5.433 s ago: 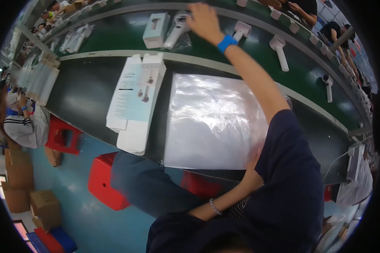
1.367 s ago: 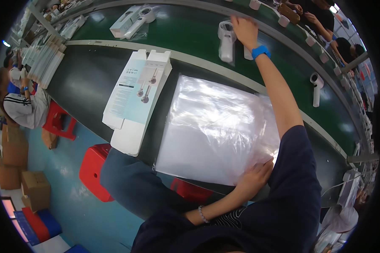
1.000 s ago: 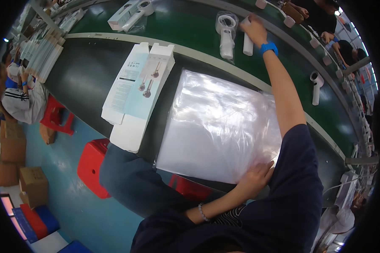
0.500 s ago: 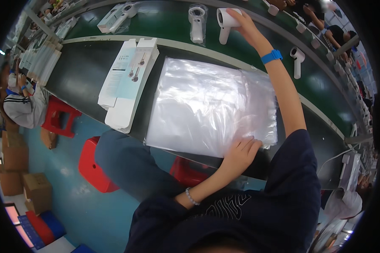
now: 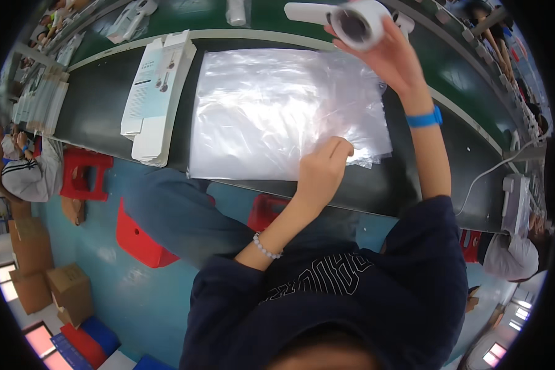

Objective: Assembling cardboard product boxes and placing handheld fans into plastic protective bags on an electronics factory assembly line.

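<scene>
A white hair dryer (image 5: 361, 24) is in my right hand (image 5: 393, 61), lifted above the far right corner of the bag stack. Its round open end faces me and its handle points left. In front of me lies a flat stack of clear plastic bags (image 5: 253, 117), shiny and slightly wrinkled. My left hand (image 5: 322, 172) is closed at the near right edge of the stack, its fingertips pinching the top bag. The fingers partly hide what they grip.
Folded printed cartons (image 5: 156, 102) lie left of the bags on the dark table (image 5: 98, 111). Beyond a pale rail runs a green belt (image 5: 191, 16) carrying a bagged dryer (image 5: 237, 11). Red stools (image 5: 143, 237) stand below; a co-worker (image 5: 34, 169) sits at the left.
My right hand has brought the dryer from the belt toward me and turned it, handle now leftward. My left fingers have closed at the bag edge. The whole view has shifted.
</scene>
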A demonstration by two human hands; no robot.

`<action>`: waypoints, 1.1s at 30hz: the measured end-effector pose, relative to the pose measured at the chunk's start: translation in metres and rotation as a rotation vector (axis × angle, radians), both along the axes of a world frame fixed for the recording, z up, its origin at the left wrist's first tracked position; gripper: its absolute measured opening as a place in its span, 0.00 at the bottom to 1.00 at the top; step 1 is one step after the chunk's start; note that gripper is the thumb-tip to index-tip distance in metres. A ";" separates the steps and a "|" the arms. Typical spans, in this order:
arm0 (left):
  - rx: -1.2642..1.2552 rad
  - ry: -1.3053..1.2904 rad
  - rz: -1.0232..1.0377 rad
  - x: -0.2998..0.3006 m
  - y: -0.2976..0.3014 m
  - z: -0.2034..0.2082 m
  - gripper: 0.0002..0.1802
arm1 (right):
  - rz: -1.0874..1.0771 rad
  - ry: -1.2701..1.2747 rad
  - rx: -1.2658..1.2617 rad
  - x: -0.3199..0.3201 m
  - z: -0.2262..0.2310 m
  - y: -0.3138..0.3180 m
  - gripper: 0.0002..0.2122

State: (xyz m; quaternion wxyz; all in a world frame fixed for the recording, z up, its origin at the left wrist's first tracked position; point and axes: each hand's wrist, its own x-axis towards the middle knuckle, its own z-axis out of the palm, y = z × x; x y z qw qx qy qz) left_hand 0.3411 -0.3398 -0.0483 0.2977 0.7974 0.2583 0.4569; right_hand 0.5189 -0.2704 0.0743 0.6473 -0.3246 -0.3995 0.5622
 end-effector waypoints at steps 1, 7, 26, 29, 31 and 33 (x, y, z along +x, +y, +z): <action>-0.003 -0.002 -0.016 0.003 0.000 0.001 0.06 | 0.051 -0.165 0.051 0.021 -0.004 -0.020 0.38; -0.201 -0.018 -0.043 0.001 -0.003 0.019 0.07 | -0.235 -0.297 0.010 0.017 -0.003 -0.145 0.45; 0.049 0.175 -0.047 0.010 -0.009 0.010 0.18 | -0.772 -0.610 -0.154 0.004 -0.050 -0.219 0.37; 0.066 0.096 -0.071 0.010 -0.012 0.010 0.20 | -0.833 -0.685 -0.136 -0.007 -0.055 -0.219 0.36; 0.075 0.072 -0.116 0.012 -0.013 0.011 0.22 | -0.800 -0.675 -0.150 -0.019 -0.055 -0.217 0.37; 0.078 0.039 -0.166 0.015 -0.014 0.015 0.23 | -0.772 -0.613 -0.158 -0.024 -0.061 -0.217 0.38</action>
